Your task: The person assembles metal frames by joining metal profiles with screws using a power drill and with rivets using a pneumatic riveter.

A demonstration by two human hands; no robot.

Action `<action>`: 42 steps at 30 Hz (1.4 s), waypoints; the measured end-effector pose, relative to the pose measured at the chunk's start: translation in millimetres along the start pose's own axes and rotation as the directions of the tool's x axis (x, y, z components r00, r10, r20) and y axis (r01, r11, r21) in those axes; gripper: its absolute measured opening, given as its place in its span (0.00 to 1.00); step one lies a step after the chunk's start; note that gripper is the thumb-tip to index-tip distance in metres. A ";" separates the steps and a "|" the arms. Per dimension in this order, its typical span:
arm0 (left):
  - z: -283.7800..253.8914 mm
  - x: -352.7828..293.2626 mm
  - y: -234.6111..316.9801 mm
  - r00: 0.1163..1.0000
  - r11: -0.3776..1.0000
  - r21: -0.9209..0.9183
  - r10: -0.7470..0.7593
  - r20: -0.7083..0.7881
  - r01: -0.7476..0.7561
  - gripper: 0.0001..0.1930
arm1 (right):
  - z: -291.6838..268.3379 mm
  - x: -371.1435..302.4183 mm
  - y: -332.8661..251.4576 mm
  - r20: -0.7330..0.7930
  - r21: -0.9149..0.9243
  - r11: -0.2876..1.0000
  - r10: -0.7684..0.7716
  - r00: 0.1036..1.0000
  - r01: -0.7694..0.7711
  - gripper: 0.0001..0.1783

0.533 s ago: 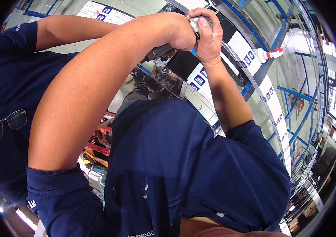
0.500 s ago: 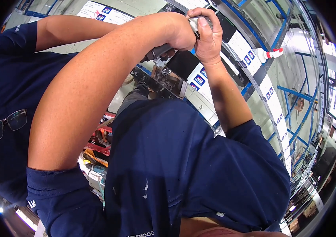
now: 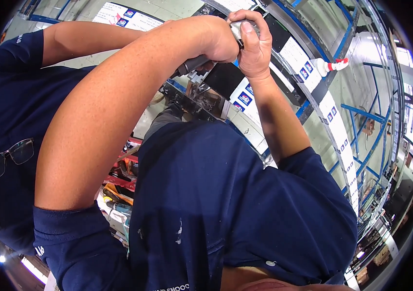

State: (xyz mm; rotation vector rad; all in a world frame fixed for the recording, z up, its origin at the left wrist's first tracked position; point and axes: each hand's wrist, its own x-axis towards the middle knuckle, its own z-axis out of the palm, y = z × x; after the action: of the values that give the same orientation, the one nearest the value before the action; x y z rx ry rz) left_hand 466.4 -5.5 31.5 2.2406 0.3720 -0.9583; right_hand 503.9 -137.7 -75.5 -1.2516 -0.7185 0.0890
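Note:
My left hand (image 3: 220, 44) is bent inward and closed round a hand-held power tool (image 3: 195, 65), whose dark cylindrical body shows below my left wrist. My right hand (image 3: 256, 42) meets it from the other side, fingers curled over the tool's silver-grey metal head (image 3: 236, 30) with the thumb pressed on it. Both hands touch at the tool, over a profile covered in white film with blue printed squares (image 3: 245, 99). My left forearm and fingers hide much of the tool, and its working end cannot be made out.
Close on my left stands a co-worker (image 3: 27, 102) in a dark blue shirt, glasses (image 3: 11, 157) hung on it, one arm reaching behind mine. A white bottle with a red top (image 3: 330, 66) is at right, near blue metal racks (image 3: 364, 114). Red shelving with tools (image 3: 121, 182) lies below my left arm.
My hands keep their grip on the power tool with hardly any movement. The co-worker's body and hanging glasses have shifted slightly lower in the picture.

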 end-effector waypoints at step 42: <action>95.6 -191.3 -101.3 0.741 0.848 -0.337 0.092 -0.665 -0.408 0.38 | -73.3 -33.4 86.0 0.652 -0.540 0.794 0.184 0.736 0.280 0.36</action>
State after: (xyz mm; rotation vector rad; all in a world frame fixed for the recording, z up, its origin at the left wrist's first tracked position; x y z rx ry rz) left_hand 233.8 4.8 73.9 2.0157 0.4992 0.0817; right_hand 544.5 -184.0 -175.9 -1.8532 -1.5205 0.3033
